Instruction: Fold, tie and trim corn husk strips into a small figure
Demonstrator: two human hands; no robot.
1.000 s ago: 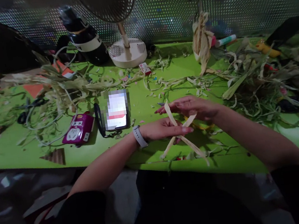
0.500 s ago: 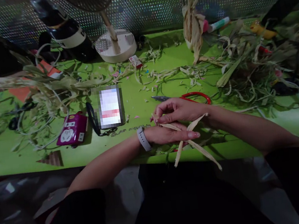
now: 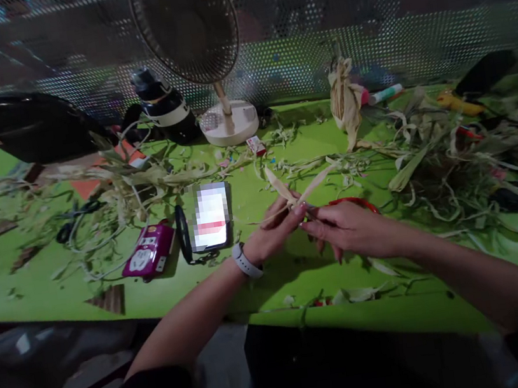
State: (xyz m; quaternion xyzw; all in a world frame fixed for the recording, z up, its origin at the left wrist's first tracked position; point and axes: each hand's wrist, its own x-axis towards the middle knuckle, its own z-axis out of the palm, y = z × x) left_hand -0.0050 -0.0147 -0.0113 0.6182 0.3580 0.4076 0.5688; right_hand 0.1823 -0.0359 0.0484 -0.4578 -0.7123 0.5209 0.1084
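Note:
Pale dried corn husk strips (image 3: 316, 183) are crossed and stick up above my hands, their lower ends hidden by my fingers. My left hand (image 3: 277, 233), with a grey watch band (image 3: 246, 261) at the wrist, pinches them near the crossing. Meeting it from the right, my right hand (image 3: 348, 226) has thumb and fingers closed at the base of the strips; its exact hold is partly hidden. Just behind the right hand show the red handles of scissors (image 3: 356, 201), the rest largely covered.
A phone (image 3: 211, 217) and a purple packet (image 3: 149, 253) lie left of my hands. At the back are a fan (image 3: 229, 124), a dark bottle (image 3: 168, 113) and a corn husk bundle (image 3: 345, 101). Piled husk scraps (image 3: 433, 169) lie right.
The view has tilted up. My hands have turned the husk strips, whose free ends now point away from me rather than down toward the table edge. My right hand has moved to their right side.

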